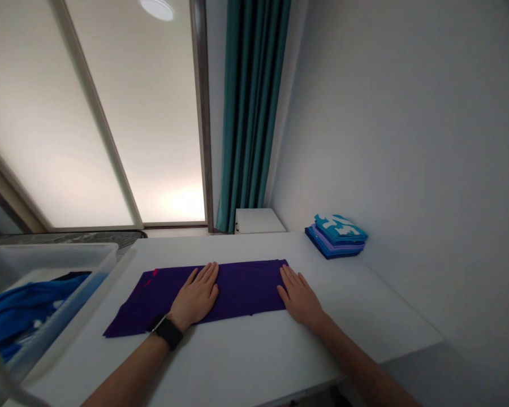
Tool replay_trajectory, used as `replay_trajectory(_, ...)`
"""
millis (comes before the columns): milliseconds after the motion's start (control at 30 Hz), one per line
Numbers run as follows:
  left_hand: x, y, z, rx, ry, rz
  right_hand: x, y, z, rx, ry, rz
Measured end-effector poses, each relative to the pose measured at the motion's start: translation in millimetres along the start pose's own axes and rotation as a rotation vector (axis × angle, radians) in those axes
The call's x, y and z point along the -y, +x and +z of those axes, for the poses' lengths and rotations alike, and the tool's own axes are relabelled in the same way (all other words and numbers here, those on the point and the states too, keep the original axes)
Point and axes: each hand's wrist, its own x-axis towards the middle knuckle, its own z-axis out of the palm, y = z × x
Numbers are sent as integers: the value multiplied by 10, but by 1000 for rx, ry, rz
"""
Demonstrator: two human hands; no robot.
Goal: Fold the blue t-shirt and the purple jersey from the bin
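A dark purple garment [241,288], folded into a long strip, lies flat across the white table [254,350]. My left hand [197,297] rests flat on its middle, fingers stretched out and together; a black watch sits on that wrist. At the strip's right end my right hand [299,297] lies flat too, fingers extended over the cloth's edge. Neither hand holds anything.
A stack of folded blue, purple and teal clothes [337,234] sits at the table's far right by the wall. A clear plastic bin [46,294] with blue garments stands at the left. Behind are a teal curtain [250,113], a small white cabinet [258,220] and frosted sliding panes.
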Motion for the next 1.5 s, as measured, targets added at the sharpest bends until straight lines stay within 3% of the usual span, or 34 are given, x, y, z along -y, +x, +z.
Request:
replay_trajectory(133,0,12,-2,18,3,-11,-57,-4,-24,20,3,46)
replay_trajectory(267,-30,6,-48,38,19,-5,93,102,-97,-18,-28,57)
replay_trajectory(400,-74,-15,-93,20,36,-21,502,314,-120,-112,6,-102)
replay_trajectory(567,-97,-33,-114,10,50,-39,1148,552,-18,-99,96,-289)
replay_trajectory(700,-83,-35,-101,15,42,-32,1325,611,85,-59,130,-319)
replay_trajectory(800,-75,-31,-94,10,38,-29,1165,595,103,-39,133,-254)
replay_trajectory(1067,-88,-20,-124,23,30,-16,380,445,56,-25,51,-94)
replay_trajectory(1233,-63,-4,-123,102,-14,-29,167,448,111,-46,7,-52)
replay_trajectory(1333,147,56,-202,185,-86,8,76,560,44,-24,13,-174)
replay_trajectory(1433,540,142,-387,242,-131,54,-21,760,-120,51,77,-288)
replay_trajectory(1500,833,193,-533,299,-141,51,-70,913,-242,125,138,-284)
